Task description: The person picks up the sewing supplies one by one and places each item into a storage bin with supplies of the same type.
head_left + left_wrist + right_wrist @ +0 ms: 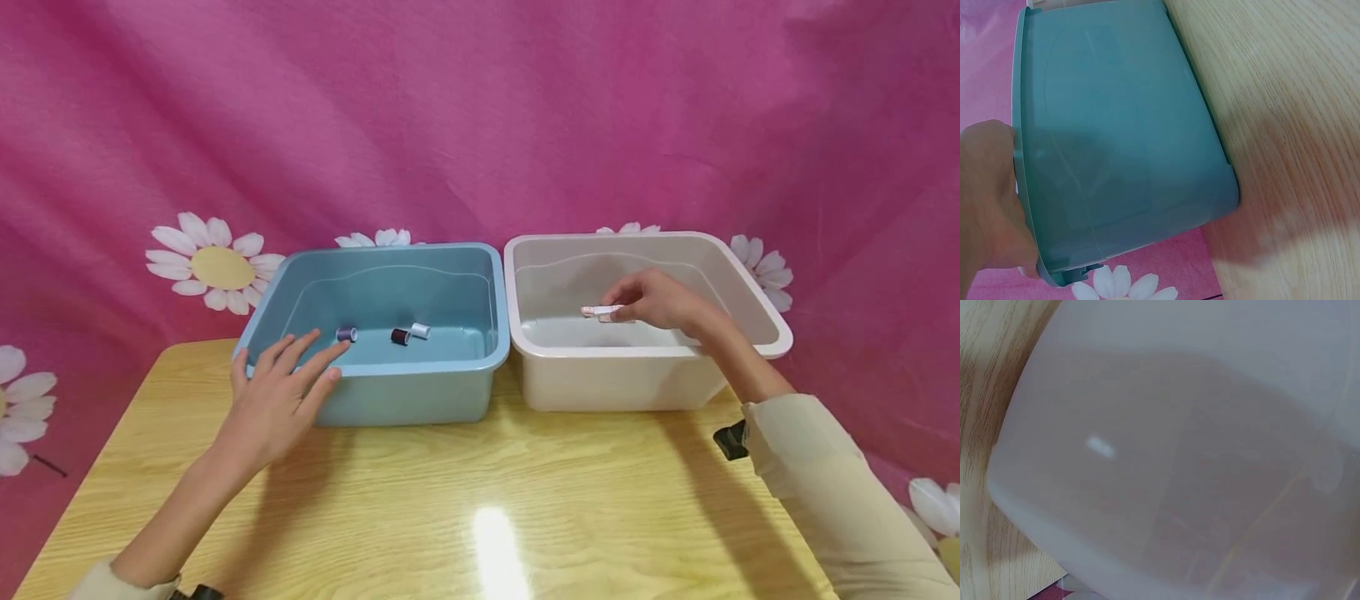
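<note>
My left hand (273, 404) rests at the front left rim of a blue plastic tub (420, 396), fingers spread over its edge. Inside that tub lie three small thread spools: a purple one (344, 334), a dark maroon one (400, 337) and a white one (421, 331). Above the inside of a whitish tub (615, 383), my right hand (660, 300) pinches a small flat white and pink piece (600, 311), whose kind I cannot tell. In the left wrist view, part of the left hand (988, 200) shows at the blue tub's rim. The right wrist view shows only the whitish tub's wall.
Both tubs stand side by side on a light wooden table (420, 500), nearly touching. Behind them hangs a pink cloth (450, 125) with white daisies. A black object (730, 440) shows beside the right sleeve (825, 483).
</note>
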`<state>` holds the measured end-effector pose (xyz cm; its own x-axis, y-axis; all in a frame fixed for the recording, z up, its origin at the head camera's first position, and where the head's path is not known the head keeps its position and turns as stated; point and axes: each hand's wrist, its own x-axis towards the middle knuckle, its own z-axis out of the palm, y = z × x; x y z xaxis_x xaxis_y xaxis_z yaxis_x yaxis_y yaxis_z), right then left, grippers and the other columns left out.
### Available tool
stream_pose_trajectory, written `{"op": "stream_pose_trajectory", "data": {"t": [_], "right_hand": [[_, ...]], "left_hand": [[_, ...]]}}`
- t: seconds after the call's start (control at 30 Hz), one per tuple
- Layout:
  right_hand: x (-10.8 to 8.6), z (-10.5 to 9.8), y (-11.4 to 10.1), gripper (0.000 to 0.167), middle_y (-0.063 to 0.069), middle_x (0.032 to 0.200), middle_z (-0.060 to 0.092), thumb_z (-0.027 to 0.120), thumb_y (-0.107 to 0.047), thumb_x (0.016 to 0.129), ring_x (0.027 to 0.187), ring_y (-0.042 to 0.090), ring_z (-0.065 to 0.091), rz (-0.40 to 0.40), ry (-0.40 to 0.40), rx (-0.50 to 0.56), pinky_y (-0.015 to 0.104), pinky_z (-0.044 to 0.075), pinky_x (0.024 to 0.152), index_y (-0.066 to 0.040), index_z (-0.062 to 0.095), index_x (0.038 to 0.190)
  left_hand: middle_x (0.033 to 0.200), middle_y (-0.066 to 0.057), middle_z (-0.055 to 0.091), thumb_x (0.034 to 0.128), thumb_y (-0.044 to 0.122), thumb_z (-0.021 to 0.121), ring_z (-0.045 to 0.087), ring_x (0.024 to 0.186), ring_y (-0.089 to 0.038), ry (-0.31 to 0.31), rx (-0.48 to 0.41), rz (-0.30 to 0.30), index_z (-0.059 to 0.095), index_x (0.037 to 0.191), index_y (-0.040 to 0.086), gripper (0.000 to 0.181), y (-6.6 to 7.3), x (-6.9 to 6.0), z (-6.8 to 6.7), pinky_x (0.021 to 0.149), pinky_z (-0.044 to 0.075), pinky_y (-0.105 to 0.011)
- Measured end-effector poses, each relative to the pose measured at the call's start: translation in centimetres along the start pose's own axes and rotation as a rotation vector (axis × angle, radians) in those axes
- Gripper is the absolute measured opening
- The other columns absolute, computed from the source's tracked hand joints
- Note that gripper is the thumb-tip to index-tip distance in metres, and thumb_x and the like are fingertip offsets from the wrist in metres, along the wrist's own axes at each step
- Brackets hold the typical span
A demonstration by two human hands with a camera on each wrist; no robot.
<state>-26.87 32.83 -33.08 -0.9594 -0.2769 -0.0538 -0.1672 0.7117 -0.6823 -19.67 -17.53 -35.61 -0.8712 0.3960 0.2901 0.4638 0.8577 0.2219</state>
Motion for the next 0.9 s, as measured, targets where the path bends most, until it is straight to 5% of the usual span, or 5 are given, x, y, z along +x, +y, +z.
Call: {"op": "stream_pose_trajectory", "data": {"t": [0.9], "right_hand": [[0.47, -0.1, 0.5, 0.018, 0.015, 0.094, 0.071, 0.063, 0.006, 0.089, 0.085, 0.018, 0.062, -0.02, 0.007, -0.093, 0.025, 0.05, 0.07, 0.012, 0.068, 0.106]], "left_hand": [[0.153, -0.018, 0.038, 0.1063, 0.042, 0.043, 0.029, 0.137, -0.048, 0.0, -0.003, -0.005, 0.051, 0.148, 0.024, 0.046, 0.09, 0.05, -0.13, 0.102, 0.007, -0.077]]}}
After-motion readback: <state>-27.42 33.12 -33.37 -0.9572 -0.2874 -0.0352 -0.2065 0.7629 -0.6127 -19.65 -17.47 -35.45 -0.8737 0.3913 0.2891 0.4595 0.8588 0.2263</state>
